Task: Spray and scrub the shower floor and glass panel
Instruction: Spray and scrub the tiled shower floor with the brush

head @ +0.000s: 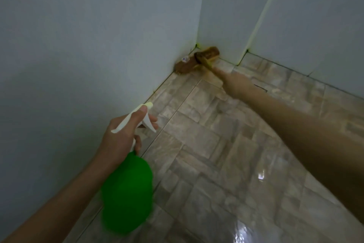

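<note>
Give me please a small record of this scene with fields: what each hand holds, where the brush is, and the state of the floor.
left hand: left hand holds the green spray bottle by its white trigger head, nozzle toward the wall
right hand: right hand holds the handle of the brush, arm stretched out
brush place: in the corner, where the two walls meet the floor
floor state: stone-pattern tiles, shiny and wet-looking near the bottom right
glass panel: not in view

Home shower: tiled walls point(78, 55), wet stone-pattern floor point(226, 164)
</note>
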### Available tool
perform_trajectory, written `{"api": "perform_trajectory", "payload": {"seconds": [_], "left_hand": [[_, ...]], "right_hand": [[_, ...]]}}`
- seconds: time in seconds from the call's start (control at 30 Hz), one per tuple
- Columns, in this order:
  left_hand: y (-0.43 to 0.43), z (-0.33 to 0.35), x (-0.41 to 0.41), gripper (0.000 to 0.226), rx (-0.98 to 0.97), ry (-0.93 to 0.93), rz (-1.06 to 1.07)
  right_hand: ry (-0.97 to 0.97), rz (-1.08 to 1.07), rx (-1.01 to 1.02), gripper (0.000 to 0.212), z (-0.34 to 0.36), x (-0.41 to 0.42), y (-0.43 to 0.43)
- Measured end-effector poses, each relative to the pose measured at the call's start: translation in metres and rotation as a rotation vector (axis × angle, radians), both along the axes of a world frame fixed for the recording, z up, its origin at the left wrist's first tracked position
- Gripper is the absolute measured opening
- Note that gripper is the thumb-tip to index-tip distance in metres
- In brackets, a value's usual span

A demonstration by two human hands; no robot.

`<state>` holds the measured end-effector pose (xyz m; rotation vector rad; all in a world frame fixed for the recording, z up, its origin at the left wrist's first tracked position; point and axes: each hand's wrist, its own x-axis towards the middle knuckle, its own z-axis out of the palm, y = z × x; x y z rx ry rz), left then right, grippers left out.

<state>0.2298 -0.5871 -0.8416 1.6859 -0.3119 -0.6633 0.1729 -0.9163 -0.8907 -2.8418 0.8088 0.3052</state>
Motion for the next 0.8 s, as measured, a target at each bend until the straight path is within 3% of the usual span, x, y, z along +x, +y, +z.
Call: {"api": "perform_trajectory", "payload": {"seconds": [0.1, 0.23, 0.37, 0.6, 0.8], "left_hand": [[-0.013, -0.004, 0.004, 0.038, -0.001, 0.01, -0.033], [-0.023, -0.009, 0.002, 0.051, 0.027, 0.017, -0.052], [-0.028, -0.006, 0.002, 0.058, 0.006, 0.046, -0.063], [-0.043, -0.002, -0.006, 0.043, -0.01, 0.052, -0.087], [-0.045, 0.002, -0.01, 0.047, -0.026, 0.071, -0.097]], "right_hand": [[0.056, 0.098, -0.004, 0.078, 0.017, 0.01, -0.032], [0.226, 0.203, -0.021, 0.081, 0.04, -0.044, -0.071], [0.395, 0.181, -0.023, 0.076, 0.083, -0.08, -0.075], [0.156, 0.296, -0.048, 0.074, 0.047, 0.023, -0.038], [0.341, 0.204, 0.009, 0.081, 0.061, -0.077, -0.082]]}}
